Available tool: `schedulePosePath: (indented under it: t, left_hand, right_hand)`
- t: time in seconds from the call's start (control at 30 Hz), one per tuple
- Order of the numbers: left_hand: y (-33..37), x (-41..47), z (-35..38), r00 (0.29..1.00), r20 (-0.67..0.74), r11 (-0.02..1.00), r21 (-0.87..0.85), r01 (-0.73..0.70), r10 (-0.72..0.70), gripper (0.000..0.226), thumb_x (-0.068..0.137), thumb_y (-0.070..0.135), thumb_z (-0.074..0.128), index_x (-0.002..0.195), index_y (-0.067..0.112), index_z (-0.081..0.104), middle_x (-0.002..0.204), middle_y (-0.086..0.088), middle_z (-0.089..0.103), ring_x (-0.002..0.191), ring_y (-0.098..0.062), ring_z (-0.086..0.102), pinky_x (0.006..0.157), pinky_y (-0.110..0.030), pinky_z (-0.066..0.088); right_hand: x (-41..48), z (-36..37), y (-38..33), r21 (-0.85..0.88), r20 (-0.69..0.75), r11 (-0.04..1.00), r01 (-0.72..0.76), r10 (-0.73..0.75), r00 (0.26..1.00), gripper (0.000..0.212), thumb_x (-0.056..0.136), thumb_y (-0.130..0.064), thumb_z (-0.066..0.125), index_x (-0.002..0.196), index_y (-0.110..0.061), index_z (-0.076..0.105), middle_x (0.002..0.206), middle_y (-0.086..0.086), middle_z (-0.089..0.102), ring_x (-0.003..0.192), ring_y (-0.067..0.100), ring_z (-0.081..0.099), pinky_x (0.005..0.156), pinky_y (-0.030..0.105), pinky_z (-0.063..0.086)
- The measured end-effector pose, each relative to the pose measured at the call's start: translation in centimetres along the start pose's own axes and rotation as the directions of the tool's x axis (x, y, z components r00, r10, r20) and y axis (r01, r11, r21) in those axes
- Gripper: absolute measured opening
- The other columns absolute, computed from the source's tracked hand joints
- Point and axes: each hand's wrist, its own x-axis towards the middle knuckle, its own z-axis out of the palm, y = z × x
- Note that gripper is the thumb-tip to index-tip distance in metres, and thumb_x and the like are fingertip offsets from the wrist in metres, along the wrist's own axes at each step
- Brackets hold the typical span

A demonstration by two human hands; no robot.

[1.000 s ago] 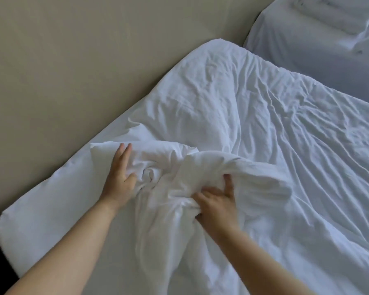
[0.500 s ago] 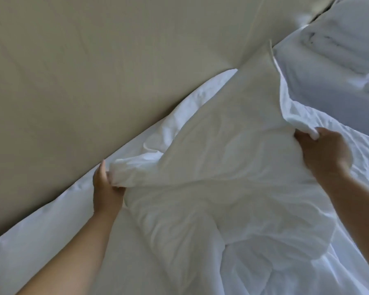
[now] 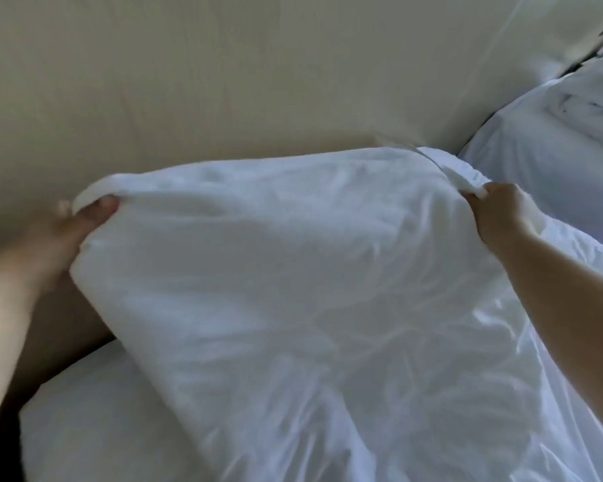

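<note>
A white duvet [image 3: 293, 273] fills the middle of the head view, lifted and stretched wide between both hands. My left hand [image 3: 74, 231] grips its upper left corner, thumb over the fabric. My right hand [image 3: 495, 217] grips the upper right corner in a closed fist. The top edge of the duvet runs taut between the two hands, and the rest hangs down onto the bed. The frame is blurred by motion.
A beige wall [image 3: 223, 81] stands right behind the duvet. A white bed sheet [image 3: 94, 429] shows at the lower left. A second bed with white bedding [image 3: 554, 151] lies at the right, past a dark gap.
Both hands have spread apart and lifted the duvet. The bunched fabric from a second ago is now pulled out wide and raised toward the wall.
</note>
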Motion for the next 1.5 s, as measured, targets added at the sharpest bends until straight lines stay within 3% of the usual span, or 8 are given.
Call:
schedulePosePath:
  t: [0.33,0.63,0.77,0.93,1.03,1.2,1.37,1.5]
  left_hand:
    - [-1.7,-6.1,5.3,0.981,0.194,0.771,0.623,-0.132,0.011,0.047,0.090,0.014,0.054,0.135,0.009,0.042,0.142,-0.013,0.041,0.125,-0.033,0.043,0.102,-0.038,0.035]
    - [-4.9,-17.0,21.4,0.799,0.601,0.686,0.579,-0.442,0.008,0.070,0.088,0.063,0.007,0.120,0.016,0.048,0.116,-0.013,0.066,0.114,-0.023,0.043,0.093,-0.041,0.022]
    - [-5.3,-15.9,24.3,0.896,0.438,0.634,0.713,-0.299,-0.070,0.114,0.051,0.082,-0.019,0.148,0.026,-0.001,0.157,-0.004,-0.005,0.145,-0.018,-0.004,0.092,-0.031,-0.038]
    - [-4.5,-15.8,25.0,0.901,0.409,0.603,0.758,-0.247,-0.145,0.073,0.091,0.059,0.025,0.148,0.025,-0.003,0.156,-0.003,-0.012,0.144,-0.018,-0.012,0.113,-0.046,-0.009]
    - [-3.8,-15.9,24.7,0.919,0.366,0.633,0.679,-0.371,0.146,0.062,0.083,0.046,0.039,0.123,0.002,0.056,0.134,-0.027,0.046,0.123,-0.041,0.047,0.100,-0.063,0.025]
    - [6.3,-14.0,30.8,0.529,0.450,0.421,0.323,-0.848,0.719,0.033,0.077,0.016,0.044,0.084,-0.001,0.071,0.094,-0.023,0.069,0.076,-0.040,0.068,0.070,-0.047,0.052]
    - [14.8,-13.7,42.2,0.497,0.831,0.193,0.460,-0.866,0.250,0.067,0.090,0.025,0.051,0.146,0.027,0.016,0.155,-0.001,0.011,0.143,-0.019,0.010,0.115,-0.041,0.009]
    - [11.0,-14.9,44.4,0.612,0.753,0.122,0.602,-0.789,0.241,0.039,0.091,0.023,0.042,0.130,0.025,0.044,0.136,-0.004,0.044,0.130,-0.022,0.037,0.107,-0.035,0.022]
  right_hand:
    - [-3.3,6.6,6.9,-0.123,0.348,0.992,0.012,0.031,0.937,0.080,0.088,-0.045,0.053,0.149,-0.017,0.010,0.154,0.010,0.018,0.141,0.032,0.018,0.115,0.050,0.013]
    - [-12.0,8.7,22.2,-0.073,0.442,0.885,-0.459,0.442,0.781,0.057,0.084,-0.028,0.065,0.130,-0.005,0.043,0.119,0.024,0.056,0.107,0.037,0.055,0.078,0.035,0.043]
    - [-12.5,11.4,30.5,-0.007,0.459,0.887,-0.462,0.414,0.786,0.093,0.044,-0.089,0.056,0.115,-0.028,0.056,0.098,0.001,0.068,0.090,0.028,0.066,0.055,0.030,0.054]
    - [-14.3,9.5,29.7,-0.060,0.427,0.897,-0.438,0.419,0.801,0.050,0.085,-0.041,0.059,0.126,-0.014,0.053,0.129,0.013,0.055,0.117,0.028,0.051,0.092,0.035,0.037]
    - [-16.1,7.2,31.8,-0.242,0.501,0.901,-0.359,0.433,0.750,0.055,0.082,-0.042,0.064,0.130,-0.023,0.046,0.131,0.003,0.053,0.123,0.023,0.048,0.098,0.033,0.035]
    - [-18.2,3.7,37.6,-0.180,0.431,0.842,-0.508,0.532,0.729,0.045,0.081,-0.035,0.067,0.121,-0.018,0.057,0.126,0.012,0.058,0.114,0.028,0.054,0.085,0.032,0.040]
    - [-19.7,3.2,41.3,-0.415,0.511,0.870,-0.266,0.465,0.723,0.063,0.085,-0.047,0.056,0.140,-0.031,0.028,0.145,-0.009,0.035,0.137,0.013,0.028,0.112,0.029,0.015]
    - [-21.6,3.6,42.3,-0.393,0.564,0.917,-0.067,0.298,0.770,0.041,0.091,-0.048,0.045,0.127,-0.030,0.036,0.133,-0.007,0.052,0.126,0.011,0.046,0.103,0.026,0.024]
